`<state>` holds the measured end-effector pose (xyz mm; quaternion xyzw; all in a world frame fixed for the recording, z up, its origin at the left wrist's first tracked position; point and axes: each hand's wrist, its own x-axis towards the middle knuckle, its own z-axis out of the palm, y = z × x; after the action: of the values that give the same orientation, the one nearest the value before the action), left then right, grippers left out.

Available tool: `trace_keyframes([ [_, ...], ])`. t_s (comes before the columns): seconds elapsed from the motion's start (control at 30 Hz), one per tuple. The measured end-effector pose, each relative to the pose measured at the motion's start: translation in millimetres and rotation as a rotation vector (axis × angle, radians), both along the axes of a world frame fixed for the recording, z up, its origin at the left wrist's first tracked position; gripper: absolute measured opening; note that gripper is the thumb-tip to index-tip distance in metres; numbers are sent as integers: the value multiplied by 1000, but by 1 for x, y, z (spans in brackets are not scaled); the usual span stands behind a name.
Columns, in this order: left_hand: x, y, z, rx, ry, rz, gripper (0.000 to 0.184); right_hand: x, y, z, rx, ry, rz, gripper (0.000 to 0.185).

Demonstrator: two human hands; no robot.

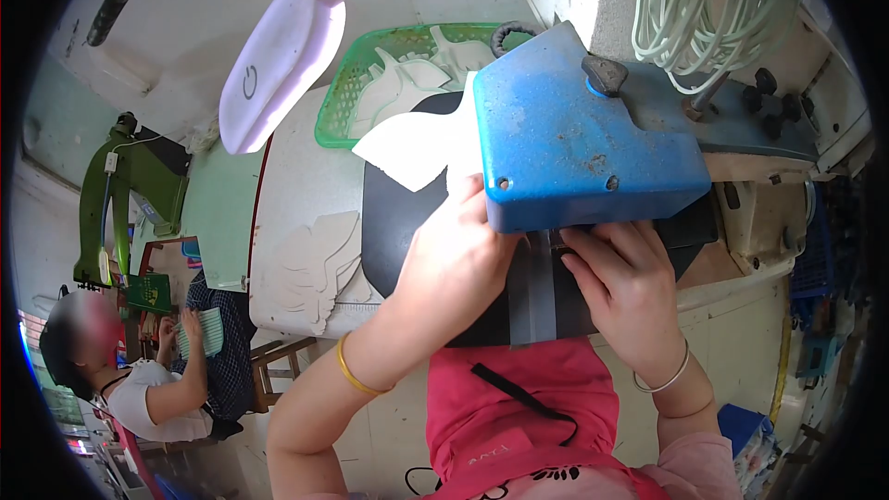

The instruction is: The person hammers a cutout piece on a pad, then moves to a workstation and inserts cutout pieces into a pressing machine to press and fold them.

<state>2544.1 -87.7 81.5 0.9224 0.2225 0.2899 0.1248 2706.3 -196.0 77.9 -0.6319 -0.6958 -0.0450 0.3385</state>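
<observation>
My left hand (465,255) is at the left side of a blue machine head (583,139), closed at the edge of a bright white leaf-shaped sheet piece (412,143). Part of that piece and some of my fingertips are hidden by the machine. My right hand (622,282) is under the machine's front edge with bent fingers pressed together; what they hold, if anything, is hidden. Between my hands a clear strip (532,301) runs down over the black work surface (394,231).
A green basket (326,120) of pale cut pieces stands behind. More cut pieces (319,264) lie stacked on the table at left. A lamp (278,69) hangs overhead, coiled tubing (713,9) at upper right. Another person (153,398) sits at left by a green machine (125,190).
</observation>
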Motion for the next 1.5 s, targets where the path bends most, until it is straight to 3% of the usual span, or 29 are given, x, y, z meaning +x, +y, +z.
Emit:
trace_keyframes([
  [0.17,1,26,10,3,-51,-45,21,3,-7,-1,19,5,4,22],
  [0.2,1,40,16,36,-67,-54,22,4,-11,-1,19,14,16,22],
  [0.23,-1,71,7,227,-69,80,24,3,-16,0,19,23,29,23],
  [0.3,-14,122,10,8,44,327,35,3,-29,2,-10,83,106,24],
  [0.33,-22,138,23,-402,149,428,43,3,-35,3,-20,109,151,25],
  [0.4,-43,181,7,-593,16,345,40,5,-50,6,-41,117,215,26],
  [0.5,-61,250,-26,-857,-634,86,30,7,-65,-4,-60,144,243,26],
  [0.53,-60,255,-25,-720,-665,72,28,4,-70,-6,-73,154,242,26],
  [0.6,-66,255,-30,-49,-339,359,29,-3,-73,-9,-115,143,285,25],
  [0.63,-72,257,-35,174,-225,504,30,-5,-74,-11,-135,141,301,25],
  [0.67,-82,274,-51,236,-158,673,31,-7,-75,-12,-163,146,337,24],
  [0.73,-131,247,-61,-250,-244,494,35,-10,-78,-15,-216,160,399,21],
  [0.8,-168,192,-56,-697,-79,488,40,-9,-75,-26,-245,180,454,24],
  [0.87,-197,164,-118,-453,141,396,45,-17,-73,-38,-274,184,496,25],
  [0.93,-209,154,-151,-354,332,432,30,-30,-65,-39,-262,141,619,25],
  [0.97,-214,157,-159,-393,330,440,33,-35,-64,-39,-252,118,677,25],
  [1.03,-217,160,-157,-468,336,445,40,-39,-69,-41,-250,107,670,25],
  [1.13,-213,161,-152,-528,366,560,35,-41,-78,-42,-259,97,626,24],
  [1.23,-202,169,-134,-524,629,627,35,-42,-86,-39,-232,82,605,23],
  [1.33,-208,180,-142,-685,452,573,28,-39,-92,-36,-200,85,595,23],
  [1.43,-221,174,-129,-872,-182,407,22,-32,-98,-39,-188,109,560,23],
  [1.5,-222,138,-74,-877,-507,286,21,-24,-101,-40,-188,137,538,24],
])
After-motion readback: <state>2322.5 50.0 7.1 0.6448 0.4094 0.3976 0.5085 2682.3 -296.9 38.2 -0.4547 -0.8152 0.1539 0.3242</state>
